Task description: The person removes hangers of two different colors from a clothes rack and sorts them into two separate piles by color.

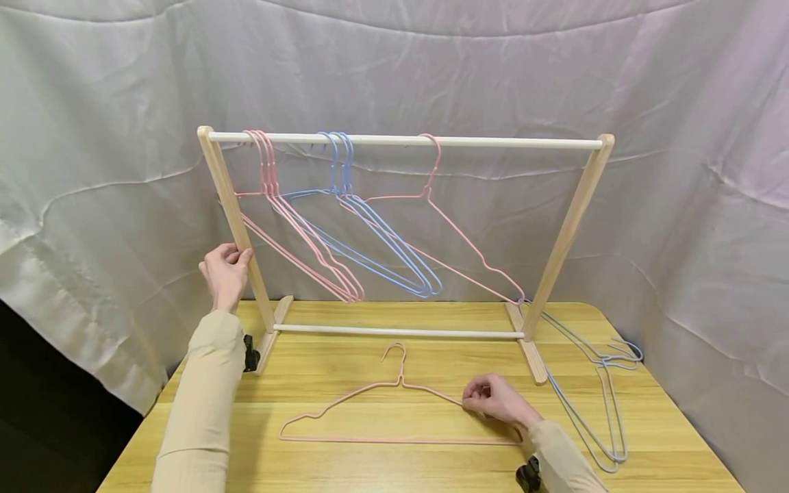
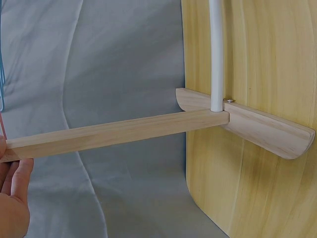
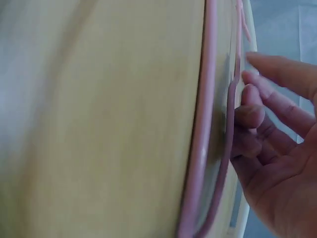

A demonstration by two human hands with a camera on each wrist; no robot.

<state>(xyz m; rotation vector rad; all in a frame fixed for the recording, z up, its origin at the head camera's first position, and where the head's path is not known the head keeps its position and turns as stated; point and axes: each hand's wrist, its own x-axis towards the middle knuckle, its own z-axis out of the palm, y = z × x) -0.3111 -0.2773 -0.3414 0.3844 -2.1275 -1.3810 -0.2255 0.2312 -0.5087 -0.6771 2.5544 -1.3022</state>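
Pink hanger (image 1: 394, 440), lying on the surface (image 1: 345, 472); the right hand's (image 1: 496, 400) grip, almost closed, pinches its right shoulder. Long axis: left to right; hook directed away, toward the white lower bar (image 1: 394, 331). Right end partly hidden by the hand. Beyond, the left hand (image 1: 226, 274) clasps a wooden post (image 1: 224, 185), cropped in the left wrist view.

Past the left hand (image 1: 225, 275) and right hand (image 1: 501, 400), a big shiny grey curtain (image 1: 493, 82), all wrinkly, with crease lines. Under the right hand, a yellow wood table (image 1: 370, 472) with stripy grain and a round corner farther back. Left of the left hand and lower, a black patch (image 1: 49, 383) under the curtain's edge.
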